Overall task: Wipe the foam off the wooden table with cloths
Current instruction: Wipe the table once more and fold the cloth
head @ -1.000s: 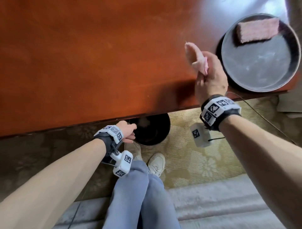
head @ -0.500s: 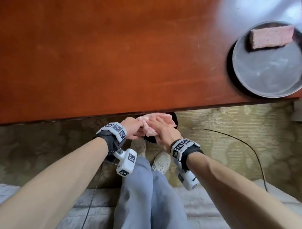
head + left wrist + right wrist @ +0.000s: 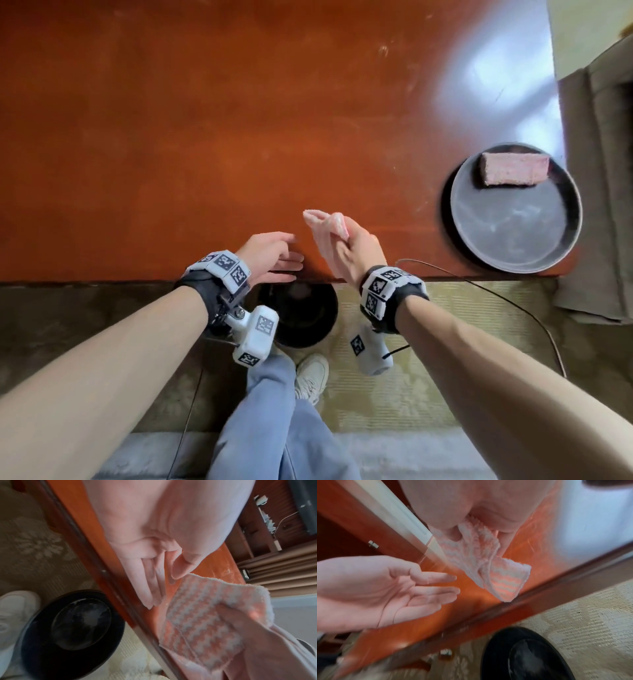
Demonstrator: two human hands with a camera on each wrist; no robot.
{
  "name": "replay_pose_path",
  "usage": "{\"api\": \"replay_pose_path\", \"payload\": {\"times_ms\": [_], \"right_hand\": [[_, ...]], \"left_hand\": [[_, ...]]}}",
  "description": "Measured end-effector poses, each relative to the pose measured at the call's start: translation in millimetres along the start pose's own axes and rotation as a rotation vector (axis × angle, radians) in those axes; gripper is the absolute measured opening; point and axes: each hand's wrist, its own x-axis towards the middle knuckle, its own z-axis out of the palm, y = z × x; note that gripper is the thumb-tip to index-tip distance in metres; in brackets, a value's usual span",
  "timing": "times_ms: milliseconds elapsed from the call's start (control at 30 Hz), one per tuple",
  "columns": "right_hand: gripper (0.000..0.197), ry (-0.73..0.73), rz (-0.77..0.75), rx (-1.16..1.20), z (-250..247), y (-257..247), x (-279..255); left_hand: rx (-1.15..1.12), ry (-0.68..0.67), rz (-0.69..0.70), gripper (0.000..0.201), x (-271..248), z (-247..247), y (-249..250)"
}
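My right hand [image 3: 346, 246] grips a folded pink-and-white striped cloth [image 3: 325, 228] just above the near edge of the reddish wooden table [image 3: 205, 137]. The same cloth [image 3: 202, 615] [image 3: 488, 566] hangs from the fingers in both wrist views. My left hand [image 3: 274, 255] hovers open beside it, fingers straight and palm empty, a little left of the cloth and apart from it [image 3: 402, 592]. A second pink cloth [image 3: 512, 169], folded, lies in a round grey tray [image 3: 513, 246] at the table's right end. No foam shows clearly on the table surface.
A black basin [image 3: 301, 315] with whitish residue stands on the patterned carpet under the table's near edge, between my hands. My legs in blue jeans and white shoes [image 3: 311, 377] are below it. A thin cable [image 3: 513, 305] runs across the carpet at the right.
Both hands rose from the basin below the table edge to above the table. They had met at the cloth; now the left hand has let go and only the right holds it.
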Motion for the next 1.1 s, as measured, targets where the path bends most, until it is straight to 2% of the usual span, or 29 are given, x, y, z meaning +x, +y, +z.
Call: {"api": "replay_pose_path", "payload": {"times_ms": [133, 300, 433, 500, 633, 767, 867, 1100], "right_hand": [[0.04, 0.135, 0.104, 0.052, -44, -4, 33], [0.037, 0.174, 0.229, -0.067, -86, 5, 66], [0.038, 0.28, 0.236, -0.015, -129, 8, 89], [0.031, 0.358, 0.263, -0.005, -156, 3, 106], [0.037, 0.512, 0.23, -0.015, -212, 6, 177], [0.028, 0.515, 0.197, -0.034, -273, 18, 262], [0.028, 0.491, 0.193, -0.132, -315, 24, 312], [0.035, 0.536, 0.165, -0.148, -344, 38, 383]], "left_hand": [[0.035, -0.017, 0.02, 0.043, 9, 4, 48], [0.021, 0.026, 0.075, 0.031, 28, 1, 109], [-0.003, 0.097, 0.116, 0.032, 49, 15, 158], [-0.014, 0.119, 0.146, 0.031, 60, 27, 178], [-0.007, 0.175, 0.194, 0.03, 95, 43, 214], [-0.073, 0.272, 0.15, 0.029, 136, 58, 245], [-0.133, 0.299, 0.118, 0.03, 159, 72, 265], [-0.17, 0.296, 0.128, 0.029, 192, 96, 302]]}}
